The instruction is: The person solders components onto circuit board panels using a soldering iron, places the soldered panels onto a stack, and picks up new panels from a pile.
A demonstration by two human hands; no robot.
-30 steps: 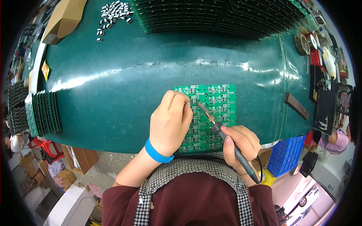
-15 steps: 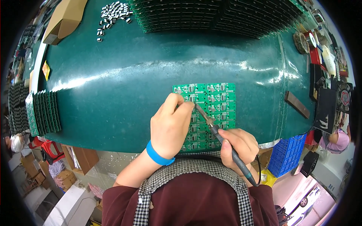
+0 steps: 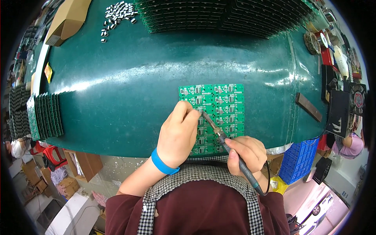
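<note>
A green panel of circuit boards [image 3: 229, 109] lies flat near the table's front edge, its rows carrying small chips and parts. My right hand [image 3: 247, 154] is wrapped round the grey handle of a soldering iron [image 3: 241, 166], whose tip slants up and left to the panel's left column. Just left of that tip, my left hand [image 3: 176, 131] is closed in a pinch over the boards. Its fingertips hide whatever they hold. A blue wristband [image 3: 162, 162] circles my left wrist.
Stacked circuit boards [image 3: 227, 17] line the back; another row [image 3: 47, 115] stands at left. Small metal-cased components [image 3: 119, 11] lie in a heap near a cardboard box [image 3: 69, 19]. At right are a dark bar [image 3: 308, 107], a fan [image 3: 357, 101] and, below the table, a blue crate [image 3: 298, 160].
The iron's tip and my left fingertips have shifted slightly down the panel, toward me, to another row. The panel has moved barely away from me.
</note>
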